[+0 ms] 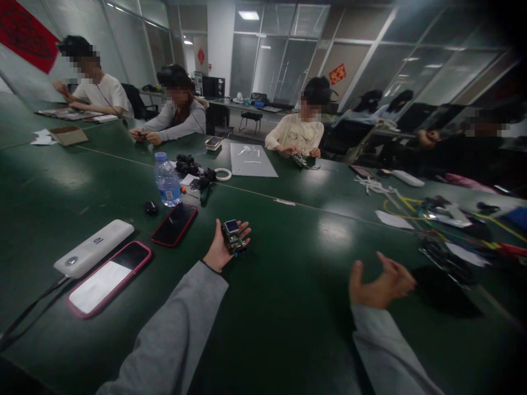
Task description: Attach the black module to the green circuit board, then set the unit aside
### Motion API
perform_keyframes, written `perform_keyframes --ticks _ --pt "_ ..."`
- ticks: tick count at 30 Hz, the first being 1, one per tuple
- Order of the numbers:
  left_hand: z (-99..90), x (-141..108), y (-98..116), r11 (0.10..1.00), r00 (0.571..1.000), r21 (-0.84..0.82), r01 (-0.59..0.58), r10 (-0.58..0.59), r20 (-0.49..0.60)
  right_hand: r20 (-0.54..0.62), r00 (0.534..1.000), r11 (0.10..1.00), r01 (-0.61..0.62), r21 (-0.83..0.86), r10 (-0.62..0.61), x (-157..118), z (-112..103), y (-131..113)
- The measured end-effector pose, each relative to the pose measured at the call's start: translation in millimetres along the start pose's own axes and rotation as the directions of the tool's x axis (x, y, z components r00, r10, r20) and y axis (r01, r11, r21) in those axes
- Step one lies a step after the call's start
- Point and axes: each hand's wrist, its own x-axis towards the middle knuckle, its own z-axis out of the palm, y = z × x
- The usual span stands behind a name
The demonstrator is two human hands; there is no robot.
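On the palm of my left hand (220,245) rests a small green circuit board (234,241) with a little square screen (231,225) at its top. The fingers of that hand show behind the board, partly curled around it. My right hand (379,282) is held over the dark green table (288,285), at the right, with thumb and fingers apart and nothing between them. A black phone with a red edge (174,225) lies to the left of my left hand.
Left: a clear bottle (167,180), a white power bank (94,248) with a cable and a pink-edged phone (110,280). Right: tangled wires and parts (447,214). A grey board (252,160) lies further back. Several people sit around the table.
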Motion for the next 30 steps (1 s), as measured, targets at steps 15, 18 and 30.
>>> perform_keyframes --ticks 15,18,30 --pt "3.2 -6.8 1.3 0.992 0.997 0.115 0.057 -0.062 0.040 0.498 0.695 0.777 0.139 0.614 -0.518 -54.6 50.2 -234.2" --pt "20.8 -17.4 2.2 0.974 0.996 0.226 -0.012 0.032 -0.083 0.494 0.777 0.733 -0.062 0.678 -0.391 -52.2 62.8 -221.8" --pt "33.9 -34.3 -10.8 0.990 0.954 0.122 0.071 -0.103 0.281 0.649 0.711 0.390 -0.697 0.602 0.269 -59.9 87.9 -188.1"
